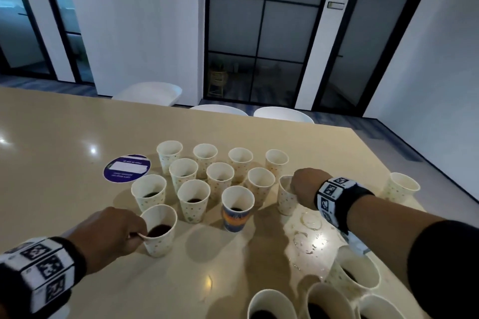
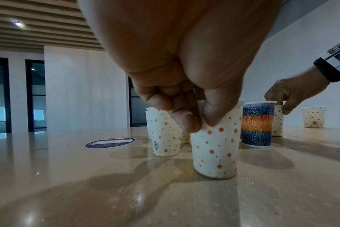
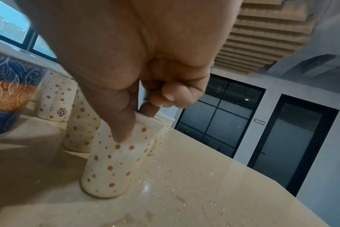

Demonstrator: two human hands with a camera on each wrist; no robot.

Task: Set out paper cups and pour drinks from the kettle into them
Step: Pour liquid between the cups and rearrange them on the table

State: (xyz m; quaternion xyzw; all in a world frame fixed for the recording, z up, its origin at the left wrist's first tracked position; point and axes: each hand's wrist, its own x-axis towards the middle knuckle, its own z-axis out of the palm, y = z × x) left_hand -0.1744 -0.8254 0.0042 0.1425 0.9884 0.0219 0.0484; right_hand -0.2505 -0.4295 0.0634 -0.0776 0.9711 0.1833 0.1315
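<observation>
Two hands each pinch an upright paper cup by its rim: left hand (image 1: pixel 108 230) on the near-left dotted cup (image 1: pixel 159 230), right hand (image 1: pixel 305 186) on the right-end dotted cup (image 1: pixel 285 197), both on the tabletop (image 1: pixel 51 215). Between them stand about eleven more cups, one blue-orange cup (image 1: pixel 237 208); five others sit right. No kettle shows.
</observation>
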